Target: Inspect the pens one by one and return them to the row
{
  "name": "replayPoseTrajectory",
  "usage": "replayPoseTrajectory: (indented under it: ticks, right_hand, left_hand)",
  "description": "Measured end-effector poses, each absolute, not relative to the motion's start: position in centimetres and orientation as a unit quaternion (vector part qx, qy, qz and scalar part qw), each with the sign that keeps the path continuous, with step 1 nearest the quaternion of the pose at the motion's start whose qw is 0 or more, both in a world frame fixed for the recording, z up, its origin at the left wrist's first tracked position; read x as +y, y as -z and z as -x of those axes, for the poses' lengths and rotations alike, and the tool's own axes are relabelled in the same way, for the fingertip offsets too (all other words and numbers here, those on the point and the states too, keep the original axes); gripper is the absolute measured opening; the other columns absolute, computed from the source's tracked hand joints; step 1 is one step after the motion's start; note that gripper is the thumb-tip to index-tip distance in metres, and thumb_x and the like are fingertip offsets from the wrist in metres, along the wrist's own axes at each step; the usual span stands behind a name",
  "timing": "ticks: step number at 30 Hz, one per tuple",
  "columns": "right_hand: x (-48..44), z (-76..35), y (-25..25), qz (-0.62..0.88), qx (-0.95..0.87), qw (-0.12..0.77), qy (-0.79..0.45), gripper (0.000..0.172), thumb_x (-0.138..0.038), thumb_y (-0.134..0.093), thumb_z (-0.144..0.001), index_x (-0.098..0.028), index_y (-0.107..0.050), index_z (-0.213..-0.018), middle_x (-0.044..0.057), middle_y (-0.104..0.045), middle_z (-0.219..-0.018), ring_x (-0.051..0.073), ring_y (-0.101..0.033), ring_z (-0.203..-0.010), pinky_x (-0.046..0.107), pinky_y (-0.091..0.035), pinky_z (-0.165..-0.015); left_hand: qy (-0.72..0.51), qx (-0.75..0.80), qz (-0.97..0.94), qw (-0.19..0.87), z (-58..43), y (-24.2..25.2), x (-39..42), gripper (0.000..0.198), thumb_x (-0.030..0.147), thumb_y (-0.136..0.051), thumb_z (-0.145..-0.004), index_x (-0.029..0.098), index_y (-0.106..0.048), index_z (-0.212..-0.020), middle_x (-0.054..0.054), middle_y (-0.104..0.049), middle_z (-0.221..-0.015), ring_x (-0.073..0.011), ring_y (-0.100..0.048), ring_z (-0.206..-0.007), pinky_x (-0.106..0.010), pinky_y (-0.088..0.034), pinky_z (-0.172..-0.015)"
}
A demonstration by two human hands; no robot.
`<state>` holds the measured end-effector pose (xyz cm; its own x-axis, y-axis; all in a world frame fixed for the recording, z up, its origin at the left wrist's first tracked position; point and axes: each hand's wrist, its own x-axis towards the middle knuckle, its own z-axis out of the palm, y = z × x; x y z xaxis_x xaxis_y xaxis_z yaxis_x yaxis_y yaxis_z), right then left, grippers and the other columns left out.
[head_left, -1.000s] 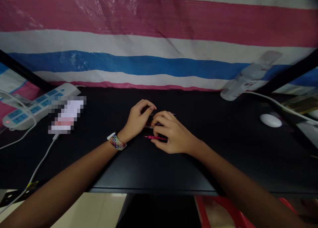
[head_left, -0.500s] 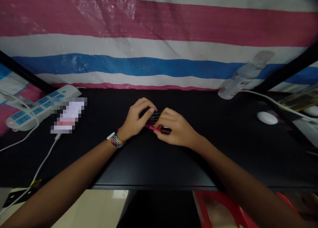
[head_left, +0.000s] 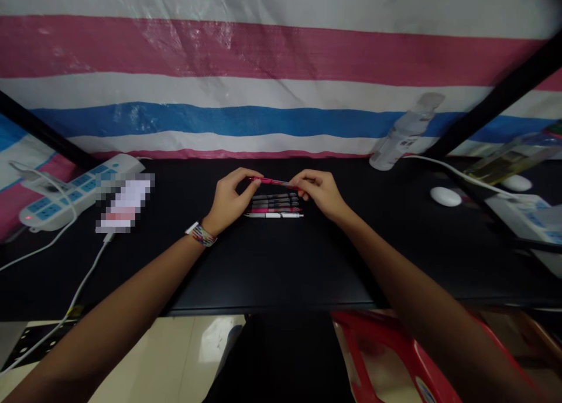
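Note:
A pink pen [head_left: 274,182] is held level just above the black desk [head_left: 272,262], one end pinched by my left hand [head_left: 229,199], the other by my right hand [head_left: 319,192]. Under it several pens [head_left: 274,206] lie side by side in a neat row on the desk, the nearest one white. Both hands have their fingers closed on the pen's ends. A coloured band sits on my left wrist.
A white power strip [head_left: 65,190] with cables and a blurred phone [head_left: 124,202] lie at the left. A clear plastic bottle [head_left: 401,135] leans at the back right, a white mouse [head_left: 445,197] beside it. A red chair [head_left: 386,356] stands below the desk edge.
Both hands rose off the row of pens and now hold the pink pen above it by its two ends; the camera tilted, so the row lies uncovered.

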<state>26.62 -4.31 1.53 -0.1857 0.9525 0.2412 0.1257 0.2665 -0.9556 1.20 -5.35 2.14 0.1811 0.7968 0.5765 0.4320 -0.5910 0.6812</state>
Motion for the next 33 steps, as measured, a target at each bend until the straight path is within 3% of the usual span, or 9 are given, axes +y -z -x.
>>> replayPoseTrajectory:
  ticks: [5,16,23,27,29,31,33]
  right_hand:
    - [-4.2,-27.1,-1.8,0.400,-0.544,0.499,-0.543,0.024,-0.042,-0.087,-0.080,-0.022,-0.085,-0.092,0.001,-0.073,-0.074,0.013,-0.061,-0.060,0.033,-0.053,-0.062]
    - [-4.1,-27.0,-1.6,0.379,-0.535,0.530,-0.538,0.022,-0.036,-0.093,-0.080,-0.019,-0.087,-0.093,0.004,-0.077,-0.078,0.014,-0.067,-0.067,0.035,-0.061,-0.071]
    - [-3.6,-26.8,-0.9,0.378,-0.556,0.522,-0.525,0.036,-0.045,-0.099,-0.071,-0.020,-0.087,-0.094,0.005,-0.078,-0.080,0.017,-0.068,-0.069,0.039,-0.063,-0.074]
    - [-3.4,-27.0,-0.6,0.381,-0.544,0.531,-0.527,0.028,-0.042,-0.096,-0.078,-0.023,-0.087,-0.095,0.004,-0.078,-0.082,0.017,-0.068,-0.071,0.040,-0.062,-0.076]
    - [-3.3,-27.1,-0.6,0.382,-0.534,0.533,-0.534,0.026,-0.041,-0.095,-0.078,-0.023,-0.087,-0.095,0.004,-0.077,-0.081,0.016,-0.068,-0.070,0.039,-0.062,-0.076]
    - [-3.2,-27.2,-0.5,0.379,-0.529,0.532,-0.543,0.027,-0.040,-0.097,-0.077,-0.023,-0.087,-0.095,0.004,-0.077,-0.081,0.016,-0.068,-0.070,0.038,-0.062,-0.075]
    - [-3.1,-27.2,-0.5,0.373,-0.528,0.529,-0.549,0.029,-0.040,-0.098,-0.075,-0.022,-0.087,-0.095,0.004,-0.078,-0.081,0.016,-0.069,-0.071,0.037,-0.062,-0.075]
  left_hand:
    - [-0.496,0.425,-0.733,0.188,-0.7,-1.8,-4.7,0.014,0.033,-0.070,-0.102,0.022,-0.079,-0.102,-0.006,-0.081,-0.104,-0.0230,-0.072,-0.098,-0.039,-0.055,-0.095]
    - [-0.465,0.426,-0.748,0.208,-0.6,-1.7,-4.6,0.018,0.034,-0.065,-0.104,0.021,-0.074,-0.096,-0.002,-0.073,-0.088,-0.0188,-0.064,-0.082,-0.032,-0.048,-0.080]
    - [-0.454,0.431,-0.758,0.184,-0.4,-1.0,-4.2,0.048,0.044,-0.049,-0.113,0.021,-0.066,-0.075,-0.001,-0.062,-0.068,-0.0172,-0.058,-0.065,-0.033,-0.044,-0.067]
    - [-0.481,0.414,-0.745,0.206,-0.5,-0.7,-3.8,0.022,0.042,-0.067,-0.106,0.022,-0.076,-0.101,-0.002,-0.072,-0.082,-0.0174,-0.065,-0.074,-0.031,-0.050,-0.072]
    - [-0.488,0.399,-0.748,0.206,-0.6,-0.7,-3.7,0.019,0.038,-0.077,-0.099,0.023,-0.077,-0.111,-0.003,-0.077,-0.095,-0.0185,-0.070,-0.084,-0.032,-0.054,-0.078]
    - [-0.471,0.405,-0.754,0.211,-0.5,-0.7,-3.6,0.021,0.041,-0.073,-0.102,0.021,-0.078,-0.097,-0.004,-0.077,-0.089,-0.0185,-0.071,-0.082,-0.033,-0.053,-0.079]
    - [-0.455,0.424,-0.749,0.228,-0.4,-0.6,-3.5,0.043,0.046,-0.059,-0.111,0.021,-0.076,-0.081,-0.003,-0.072,-0.074,-0.0174,-0.068,-0.073,-0.034,-0.052,-0.077]
